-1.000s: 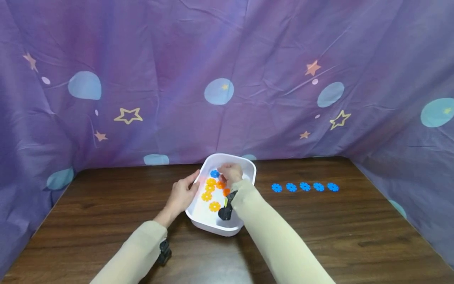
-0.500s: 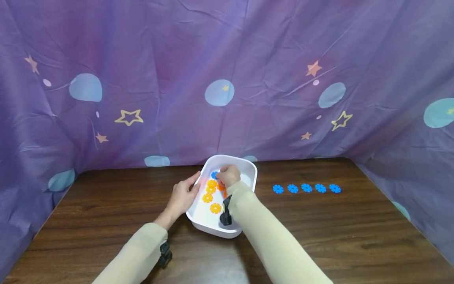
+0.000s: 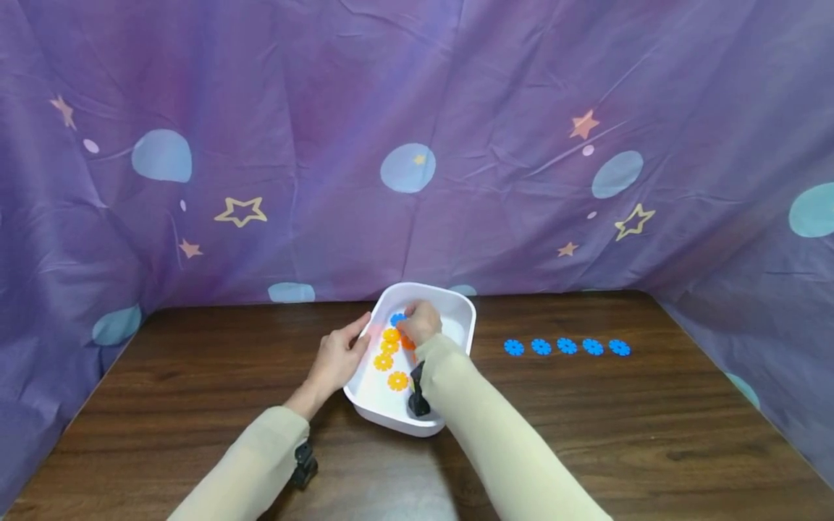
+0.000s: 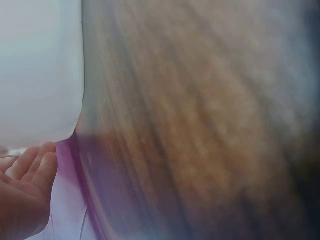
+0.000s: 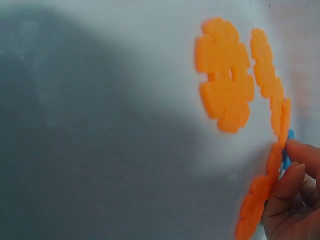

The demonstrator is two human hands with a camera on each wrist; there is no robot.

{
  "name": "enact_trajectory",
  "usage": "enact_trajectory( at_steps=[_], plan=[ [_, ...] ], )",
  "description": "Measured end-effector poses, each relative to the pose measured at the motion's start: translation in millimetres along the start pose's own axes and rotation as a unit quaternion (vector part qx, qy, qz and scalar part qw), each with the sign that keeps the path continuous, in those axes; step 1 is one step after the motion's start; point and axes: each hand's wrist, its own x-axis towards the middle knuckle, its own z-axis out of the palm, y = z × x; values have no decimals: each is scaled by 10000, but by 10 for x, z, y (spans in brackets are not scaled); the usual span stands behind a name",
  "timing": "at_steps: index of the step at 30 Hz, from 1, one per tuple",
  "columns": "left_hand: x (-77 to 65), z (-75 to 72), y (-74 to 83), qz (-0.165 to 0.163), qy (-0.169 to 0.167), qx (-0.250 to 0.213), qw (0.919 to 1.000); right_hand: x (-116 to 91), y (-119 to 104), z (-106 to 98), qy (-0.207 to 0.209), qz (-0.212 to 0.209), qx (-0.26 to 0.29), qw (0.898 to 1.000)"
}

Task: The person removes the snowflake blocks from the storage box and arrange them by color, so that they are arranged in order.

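Note:
A white plastic tray (image 3: 371, 414) stands on the table, holding several orange and yellow-orange notched discs (image 3: 398, 380) and a blue notched disc (image 3: 398, 319). My left hand (image 3: 337, 359) grips the tray's left side, thumb over the rim and fingers along the outside; in the left wrist view its fingers (image 4: 44, 170) lie against the tray edge. Inside the tray, my right hand (image 3: 425, 322) has thumb and index finger together at the blue disc. In the right wrist view they pinch this blue disc (image 5: 286, 161), partly hidden behind orange discs (image 5: 227, 75).
Right of the tray, several blue notched discs (image 3: 567, 346) lie in a row on the brown wooden table (image 3: 586, 427). A purple curtain (image 3: 326, 145) with stars and planets hangs along the table's back edge and sides.
My right hand has shifted slightly left and down inside the tray, its fingertips now overlapping the blue disc. The left hand keeps its grip on the tray's side.

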Motion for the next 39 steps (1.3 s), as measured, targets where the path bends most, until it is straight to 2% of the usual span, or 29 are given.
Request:
enact_trajectory(
  at_steps=[11, 16, 22, 25, 28, 33, 39],
  plan=[
    [2, 24, 6, 38, 10, 6, 10000, -35, 15, -15, 19, -283, 27, 9996],
    [-15, 37, 11, 79, 27, 38, 10000, -67, 19, -22, 15, -209, 115, 9997],
    [-30, 60, 20, 204, 37, 106, 9997, -94, 14, -62, 84, -145, 541, 9984],
    [-29, 69, 22, 229, 32, 114, 9997, -88, -11, -101, 118, -176, 920, 9955],
    [-28, 64, 26, 257, 51, 130, 9996, -72, -57, -155, 98, -170, 1479, 9888],
    [-26, 31, 33, 173, 59, 125, 9998, -70, -146, -298, -154, -183, 2638, 9643],
    [-14, 13, 32, 28, -19, 133, 9999, -106, -159, -563, -644, -221, 3346, 9399]
  ],
)
